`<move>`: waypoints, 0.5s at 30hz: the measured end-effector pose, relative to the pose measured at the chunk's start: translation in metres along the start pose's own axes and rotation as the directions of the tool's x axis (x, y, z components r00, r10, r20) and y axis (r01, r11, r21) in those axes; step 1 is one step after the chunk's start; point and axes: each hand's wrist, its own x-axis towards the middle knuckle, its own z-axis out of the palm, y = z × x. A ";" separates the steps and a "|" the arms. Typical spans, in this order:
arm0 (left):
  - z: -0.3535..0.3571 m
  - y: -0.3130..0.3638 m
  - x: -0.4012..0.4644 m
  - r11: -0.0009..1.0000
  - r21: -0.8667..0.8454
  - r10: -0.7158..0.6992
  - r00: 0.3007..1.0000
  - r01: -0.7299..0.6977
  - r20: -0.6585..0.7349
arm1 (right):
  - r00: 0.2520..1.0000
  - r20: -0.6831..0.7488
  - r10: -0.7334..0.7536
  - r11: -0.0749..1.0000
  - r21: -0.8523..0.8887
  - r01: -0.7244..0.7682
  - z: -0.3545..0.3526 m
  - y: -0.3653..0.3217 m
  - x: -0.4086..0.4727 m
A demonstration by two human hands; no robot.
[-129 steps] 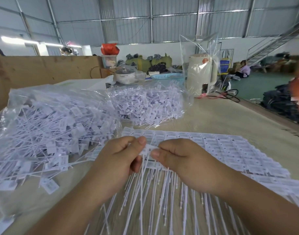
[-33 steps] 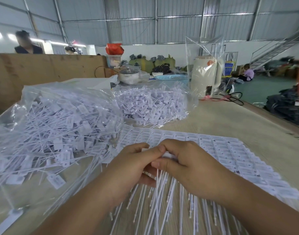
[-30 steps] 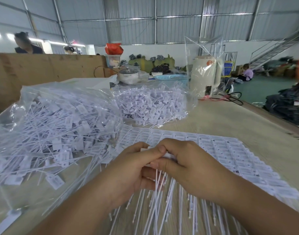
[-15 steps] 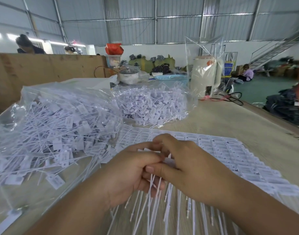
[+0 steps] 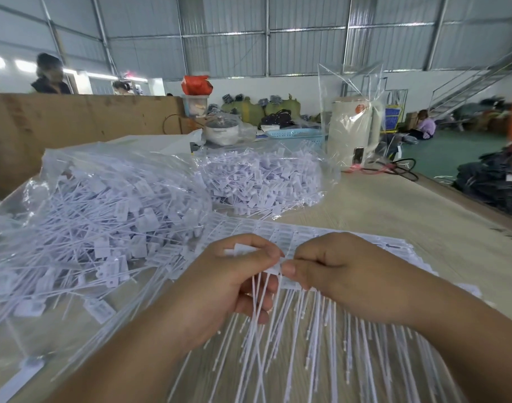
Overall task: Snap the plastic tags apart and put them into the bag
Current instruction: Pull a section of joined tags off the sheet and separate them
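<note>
A long strip of joined white plastic tags (image 5: 321, 235) lies across the table in front of me, its thin tails pointing toward me. My left hand (image 5: 219, 289) grips a small bundle of separated tags (image 5: 259, 301), their tails hanging below my fingers. My right hand (image 5: 342, 274) pinches the end of the strip (image 5: 289, 279) right beside the left thumb. To the left a large clear bag (image 5: 83, 216) lies open, full of loose white tags.
A second clear bag of tags (image 5: 263, 181) sits behind the strip. Farther back stand a cream kettle (image 5: 353, 135) inside an upright plastic bag, a blue basket (image 5: 295, 134) and a pot (image 5: 222, 132). Cardboard (image 5: 74, 123) walls the left side. The table's right edge (image 5: 464, 202) runs diagonally.
My hands have drawn slightly apart at the strip's end. The left hand now holds its bundle of separated tags a little to the left of the strip.
</note>
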 end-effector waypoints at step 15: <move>0.017 -0.002 0.006 0.884 -0.464 -0.079 0.966 -0.047 -0.248 | 0.861 -0.504 -0.062 0.996 0.018 0.082 0.024 -0.015 0.005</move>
